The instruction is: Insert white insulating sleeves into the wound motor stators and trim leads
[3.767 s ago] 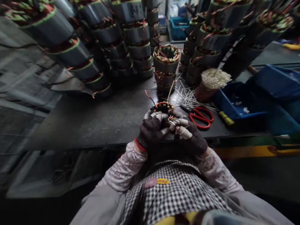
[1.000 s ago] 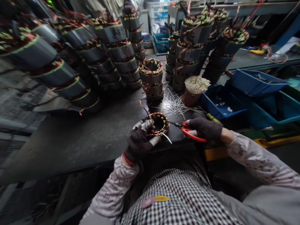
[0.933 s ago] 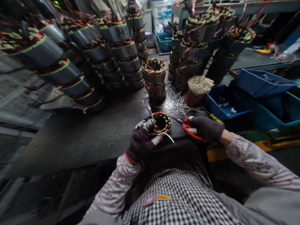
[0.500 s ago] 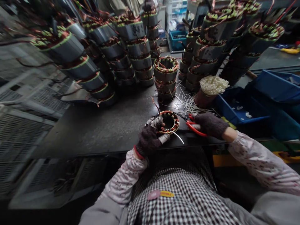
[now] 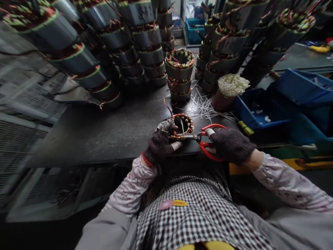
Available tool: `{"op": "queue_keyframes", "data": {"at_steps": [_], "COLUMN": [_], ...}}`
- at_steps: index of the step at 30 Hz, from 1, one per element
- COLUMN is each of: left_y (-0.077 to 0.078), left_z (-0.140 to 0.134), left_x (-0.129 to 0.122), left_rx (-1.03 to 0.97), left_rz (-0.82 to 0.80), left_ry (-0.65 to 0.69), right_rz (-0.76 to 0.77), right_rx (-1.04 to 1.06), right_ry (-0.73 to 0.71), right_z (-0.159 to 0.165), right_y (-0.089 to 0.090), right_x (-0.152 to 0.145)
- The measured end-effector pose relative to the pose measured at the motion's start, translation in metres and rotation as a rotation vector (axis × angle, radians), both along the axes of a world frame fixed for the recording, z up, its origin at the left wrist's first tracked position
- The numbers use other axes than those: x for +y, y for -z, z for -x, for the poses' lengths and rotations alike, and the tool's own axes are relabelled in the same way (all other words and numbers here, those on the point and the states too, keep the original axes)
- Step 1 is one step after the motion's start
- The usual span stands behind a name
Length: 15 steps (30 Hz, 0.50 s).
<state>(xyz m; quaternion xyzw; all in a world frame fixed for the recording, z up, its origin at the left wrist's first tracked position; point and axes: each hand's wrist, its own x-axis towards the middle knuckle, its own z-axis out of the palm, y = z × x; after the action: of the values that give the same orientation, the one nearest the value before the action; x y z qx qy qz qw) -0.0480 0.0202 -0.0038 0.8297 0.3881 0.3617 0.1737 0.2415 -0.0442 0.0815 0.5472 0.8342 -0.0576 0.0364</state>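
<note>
Gripping a wound ring (image 5: 190, 127) and red-handled scissors (image 5: 197, 137) at a crowded bench (image 5: 109, 135)

Holds the wound ring at the middle of the frame, close to the bench's front edge, with the left hand (image 5: 160, 143), clasping its left side between bent, pale-wrapped fingers and thumb. Grips the scissors in the right hand (image 5: 230, 143), just right of centre, pointing them left with their handle loops spread apart. Brings the blades to the ring's near rim, beside a pale strip (image 5: 182, 125) standing upright at the opening; cannot tell, at this size, about contact with the strip.

Wears dark gloves, patterned sleeves (image 5: 125, 189) and a checked apron (image 5: 197, 215), seen at bottom centre. Faces a short stack of wound cores (image 5: 179, 73) at upper centre, flanked by taller stacks at upper left (image 5: 149, 38) and upper right (image 5: 227, 45), both cut off by the top edge. Has thin white sticks (image 5: 205, 108) strewn above and right of the ring, near a brown cup (image 5: 222, 100) tightly packed with white-ended sticks (image 5: 232, 85). Keeps a yellow-handled tool (image 5: 246, 127) and blue bins (image 5: 296, 88) toward the right of the frame.
</note>
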Motion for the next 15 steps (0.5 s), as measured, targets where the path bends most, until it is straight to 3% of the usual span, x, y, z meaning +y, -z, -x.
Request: {"op": "queue_keyframes", "data": {"at_steps": [5,7,9,12,15], "left_y": [-0.028,-0.045,-0.057,-0.058,-0.043], "left_z": [0.021,0.019,0.006,-0.021,-0.029], "left_x": [-0.007,-0.009,-0.008,-0.003,0.0], "left_rx": [-0.093,-0.16,-0.074,0.289,0.432], "left_rz": [-0.028,-0.05,-0.04,-0.068,-0.122], "left_ry": [0.038,-0.004,-0.014,0.051,0.079], "right_rz": [-0.012,-0.023,-0.021,-0.039,-0.19], "right_rx": [0.083,0.094,0.024,-0.06,0.015], "right_ry": [0.057,0.131,0.249,0.333,0.329], "right_z": [-0.018,-0.027,-0.031,-0.03,-0.029], "right_y": [0.006,0.012,0.017,0.027,0.045], "right_x": [-0.002,0.007,0.023,0.048,0.059]}}
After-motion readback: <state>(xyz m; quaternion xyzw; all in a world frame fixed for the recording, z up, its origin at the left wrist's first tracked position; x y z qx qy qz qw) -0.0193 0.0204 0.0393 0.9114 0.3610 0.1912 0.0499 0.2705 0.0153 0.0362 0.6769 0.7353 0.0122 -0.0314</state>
